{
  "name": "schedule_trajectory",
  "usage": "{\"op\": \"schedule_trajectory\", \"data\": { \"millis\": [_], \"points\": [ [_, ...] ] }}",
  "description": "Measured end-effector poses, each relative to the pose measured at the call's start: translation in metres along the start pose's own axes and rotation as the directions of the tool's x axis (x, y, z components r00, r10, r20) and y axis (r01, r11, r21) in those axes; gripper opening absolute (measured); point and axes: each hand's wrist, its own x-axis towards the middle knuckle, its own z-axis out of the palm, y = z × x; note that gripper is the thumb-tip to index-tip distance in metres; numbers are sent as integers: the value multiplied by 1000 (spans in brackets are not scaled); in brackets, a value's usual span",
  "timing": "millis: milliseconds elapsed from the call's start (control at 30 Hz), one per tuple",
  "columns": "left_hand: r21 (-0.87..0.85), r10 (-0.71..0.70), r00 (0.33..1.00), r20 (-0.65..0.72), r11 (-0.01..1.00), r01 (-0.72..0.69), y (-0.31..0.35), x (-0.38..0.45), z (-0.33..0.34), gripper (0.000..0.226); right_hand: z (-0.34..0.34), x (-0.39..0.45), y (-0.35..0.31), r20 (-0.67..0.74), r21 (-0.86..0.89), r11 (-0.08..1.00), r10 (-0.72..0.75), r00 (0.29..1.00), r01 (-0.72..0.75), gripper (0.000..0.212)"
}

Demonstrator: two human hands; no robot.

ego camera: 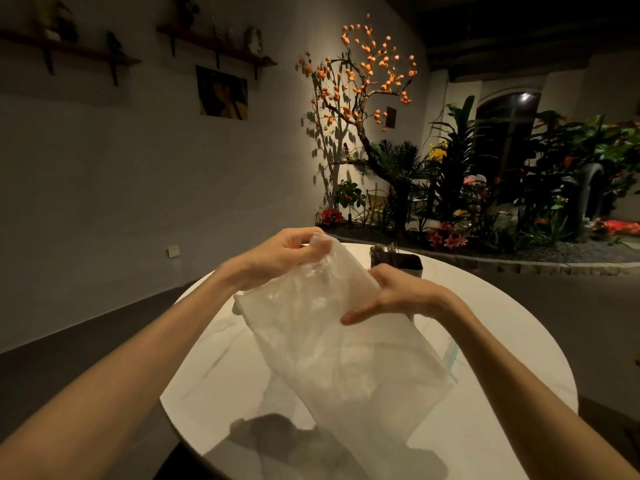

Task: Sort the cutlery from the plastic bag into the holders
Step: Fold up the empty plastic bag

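Head view puts the plastic bag (332, 337) in the middle of the frame, lifted off the white round tabletop (485, 323) and slanting from upper left down to lower right. My left hand (287, 254) pinches the bag's upper end, fingers curled into the crumpled film. My right hand (391, 296) lies against the bag's right edge with the thumb along the lower side; its fingers are mostly behind the plastic, so I cannot tell whether that grip is closed on the film or only steadying it.

Just behind the right hand, toward the far rim of the tabletop, stands a dark holder (398, 259) with thin handles already poking out of it. Through the cloudy film I cannot make out any cutlery, so I would not say whether the bag is loaded or empty.

My worries from here:
- If pieces remain inside and the low end at lower right is the open mouth, tilting further could spill them onto the tabletop or over its near edge.
- The film is thin; a fork tine could snag or tear it when I reach in.
- The holder sits close behind my right hand, so a backward sweep could knock it over.
- Dim light makes sorting by type easy to get wrong.
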Motion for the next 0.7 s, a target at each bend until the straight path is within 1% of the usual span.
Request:
{"op": "schedule_trajectory", "data": {
  "millis": [33,67,100,133,167,233,267,300,333,367,400,433,467,500,533,567,600,633,700],
  "points": [
    [-53,7,1000,-28,999,-8,2,1,-2,24,2,1,-1,0,86,996,-2,1000,2,36],
    [-143,-11,998,-62,990,2,0,2,-6,27,3,1,1,-20,183,983,-18,1000,22,29],
    [-277,-72,994,-85,960,46,-2,0,-11,38,4,0,4,-55,280,959,-32,998,46,26],
    [-449,-162,984,-70,887,114,-8,-3,-17,51,3,-1,6,-92,374,925,-39,995,70,24],
    [-612,-227,974,-21,773,167,-16,-8,-20,63,2,-4,8,-118,465,882,-27,993,80,24],
    [-831,-260,964,47,525,182,-44,-15,-18,78,3,-6,13,-144,582,811,38,989,54,27],
    [-882,-275,959,62,435,182,-58,-18,-14,86,4,-5,16,-161,611,791,81,984,35,29],
    [-909,-277,955,101,365,202,-68,-21,-7,94,6,-2,19,-188,632,775,128,974,21,29],
    [-922,-275,950,145,311,231,-78,-22,0,102,8,1,22,-231,649,761,178,957,15,28],
    [-920,-261,947,187,292,262,-79,-24,10,107,10,5,24,-292,656,754,231,928,19,25],
    [-905,-268,943,200,319,282,-77,-24,19,106,12,8,25,-355,654,756,279,892,24,23],
    [-871,-283,941,187,395,292,-73,-22,27,97,13,11,28,-409,650,759,322,854,25,22],
    [-807,-304,940,157,509,299,-69,-20,34,80,15,14,30,-451,645,763,348,822,31,21],
    [-713,-318,941,116,633,301,-66,-16,40,61,17,15,32,-477,633,773,354,804,35,20],
    [-612,-329,941,77,730,305,-66,-12,43,52,17,15,34,-491,616,786,344,800,41,20],
    [-537,-340,939,47,784,311,-69,-8,43,54,16,15,37,-487,599,799,320,813,45,20],
    [-519,-349,936,39,794,317,-73,-5,41,56,14,13,39,-459,586,809,287,840,44,23],
    [-545,-352,935,30,779,311,-75,-5,38,54,11,9,40,-402,578,815,250,881,33,29],
    [-604,-352,935,30,739,298,-77,-7,31,50,1,1,44,-234,588,808,198,952,-24,36]
  ]
}}
